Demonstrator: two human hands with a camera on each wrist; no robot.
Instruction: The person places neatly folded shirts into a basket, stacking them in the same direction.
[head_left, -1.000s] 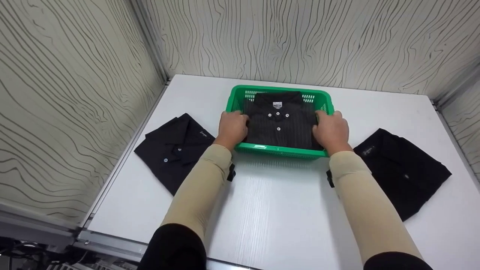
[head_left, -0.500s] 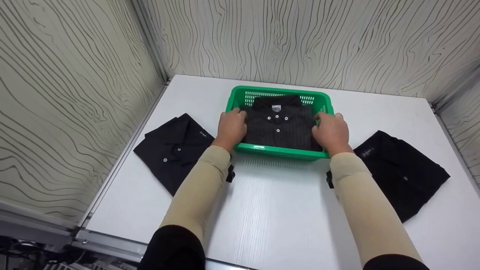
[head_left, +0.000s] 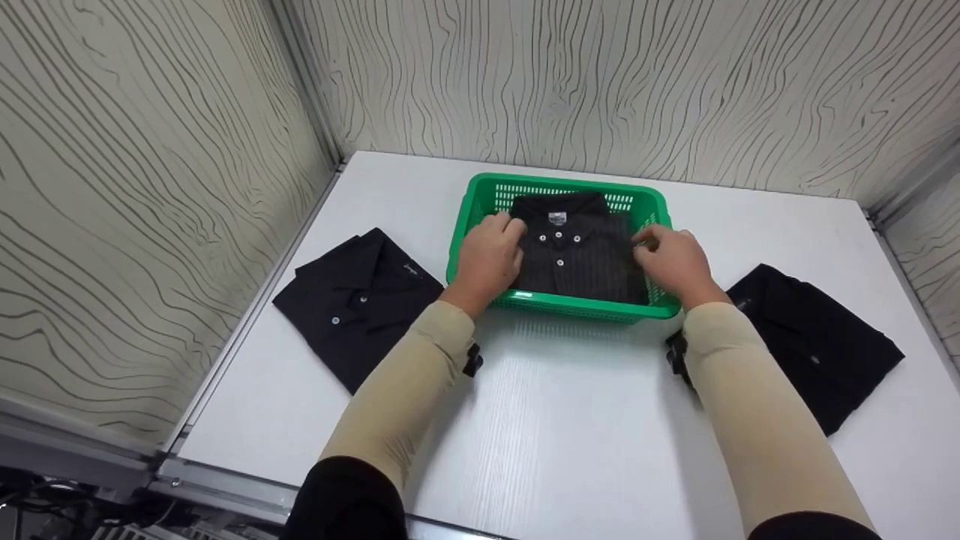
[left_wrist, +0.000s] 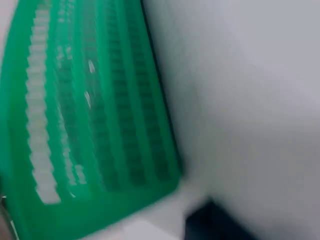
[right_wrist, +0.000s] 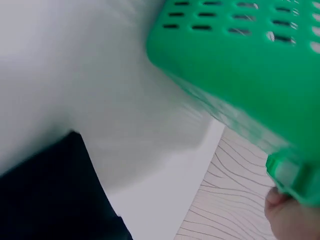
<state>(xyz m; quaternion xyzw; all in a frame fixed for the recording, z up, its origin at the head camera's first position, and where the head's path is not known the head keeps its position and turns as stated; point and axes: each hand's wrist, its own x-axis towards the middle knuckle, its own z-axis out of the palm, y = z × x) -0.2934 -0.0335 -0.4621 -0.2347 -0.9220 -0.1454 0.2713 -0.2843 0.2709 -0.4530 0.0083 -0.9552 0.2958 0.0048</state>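
Observation:
A green plastic basket point(head_left: 480, 187) with slotted walls stands near the back of the table. Inside lies a folded dark striped shirt point(head_left: 577, 274), collar towards the far side. My left hand point(head_left: 489, 255) reaches over the basket's left rim, fingers pointing down at the shirt's left edge and their tips hidden. Over the right rim, my right hand point(head_left: 671, 259) has loosely bent fingers, with a gap between thumb and forefinger beside the shirt. The left wrist view shows the basket's side wall point(left_wrist: 110, 100). Part of my right hand point(right_wrist: 290, 215) appears by the rim in the right wrist view.
Folded black shirts lie on either side of the basket: a left shirt point(head_left: 352, 315) beside my left forearm and a right shirt point(head_left: 825, 337) partly under my right forearm. The white table point(head_left: 540, 420) ends at a patterned back wall point(head_left: 585, 82).
The striped shirt sits slightly lower in the basket than a second ago. My left hand has moved inward over it, and my right hand has shifted slightly right with its fingers loosened.

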